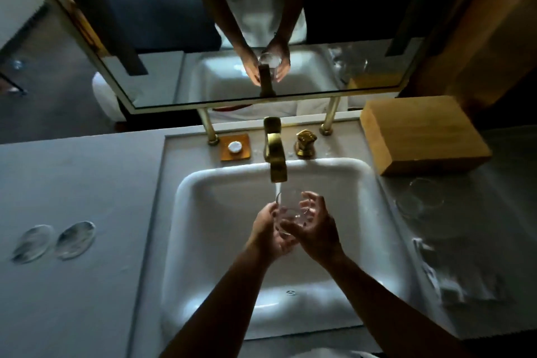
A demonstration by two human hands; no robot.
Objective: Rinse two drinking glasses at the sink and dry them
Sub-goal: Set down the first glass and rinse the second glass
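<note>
While water runs from the brass faucet (275, 160), a person's left hand (268, 231) and right hand (312, 227) close loosely around a drinking glass (290, 209) tilted mouth-up over the sink (203, 183), apparently to rinse it, with a second glass (420, 197) waiting on the counter (72, 183) at right.

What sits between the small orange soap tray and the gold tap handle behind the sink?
The gold faucet, running water, stands between tray and handle in the head view.
</note>
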